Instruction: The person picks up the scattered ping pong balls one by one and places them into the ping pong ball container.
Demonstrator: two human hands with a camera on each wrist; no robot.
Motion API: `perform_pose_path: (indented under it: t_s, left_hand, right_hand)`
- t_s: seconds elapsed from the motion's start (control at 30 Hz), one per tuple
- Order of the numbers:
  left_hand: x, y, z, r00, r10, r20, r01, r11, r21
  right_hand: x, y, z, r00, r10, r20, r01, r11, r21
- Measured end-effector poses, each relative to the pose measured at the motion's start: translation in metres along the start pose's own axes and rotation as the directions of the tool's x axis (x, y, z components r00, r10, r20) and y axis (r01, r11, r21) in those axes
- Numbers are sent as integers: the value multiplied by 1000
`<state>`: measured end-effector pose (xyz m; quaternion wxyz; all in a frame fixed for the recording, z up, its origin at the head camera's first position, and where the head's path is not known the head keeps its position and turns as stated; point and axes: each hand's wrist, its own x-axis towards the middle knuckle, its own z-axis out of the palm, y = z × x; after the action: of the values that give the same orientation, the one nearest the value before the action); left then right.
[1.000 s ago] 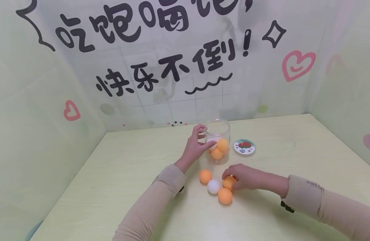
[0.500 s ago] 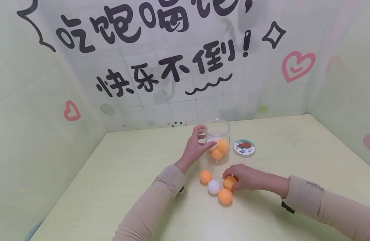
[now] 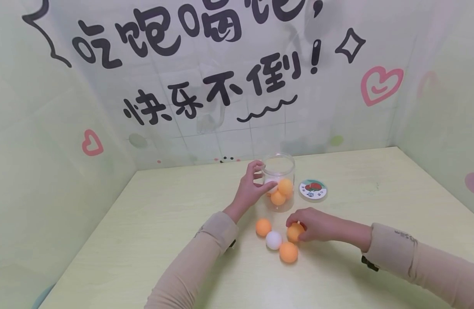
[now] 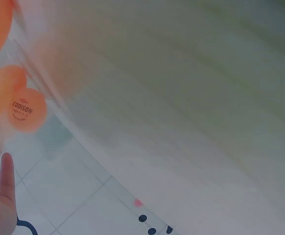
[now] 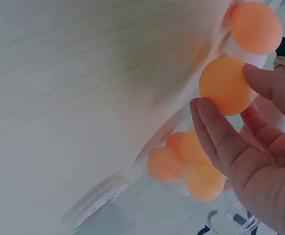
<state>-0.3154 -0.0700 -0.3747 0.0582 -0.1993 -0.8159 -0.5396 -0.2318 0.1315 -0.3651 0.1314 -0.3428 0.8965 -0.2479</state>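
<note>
My left hand (image 3: pixel 249 189) grips the left side of a clear plastic jar (image 3: pixel 280 172), thumb in front and fingers round behind. Inside the upright, lidless jar lie several orange and white ping-pong balls (image 3: pixel 285 187). In front of it, my right hand (image 3: pixel 316 225) pinches an orange ping-pong ball (image 5: pixel 225 85) between thumb and fingertips, low over the table. Near that ball lie a white ball (image 3: pixel 274 240) and two orange ones, one to the left (image 3: pixel 263 227) and one nearer the front (image 3: pixel 289 252). The left wrist view catches only my thumb (image 4: pixel 5 183) beside the jarred balls.
A round lid (image 3: pixel 313 190) with a red printed picture lies flat just right of the jar. The pale wooden table (image 3: pixel 163 206) meets a back wall (image 3: pixel 206 141) with black lettering, and side walls stand left and right.
My right hand has lifted slightly with the orange ball, away from the front orange one. The left hand and jar stay where they were.
</note>
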Motion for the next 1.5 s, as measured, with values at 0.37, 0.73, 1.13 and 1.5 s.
perform_pose_path:
  t_s: [0.37, 0.73, 1.13, 1.5]
  left_hand:
    - [0, 0, 1, 1000, -8, 5, 8, 1000, -1]
    - [1, 0, 1, 1000, -12, 8, 12, 1000, -1]
    - [0, -1, 1, 1000, -25, 18, 25, 999, -22]
    - [0, 0, 1, 1000, -16, 10, 16, 1000, -22]
  right_hand:
    - [0, -4, -14, 1000, 1, -24, -2, 1000, -30]
    - [3, -13, -34, 995, -47, -86, 38, 994, -99]
    - [9, -26, -58, 994, -20, -108, 8, 994, -108]
    - [10, -33, -78, 987, -11, -158, -12, 990, -144]
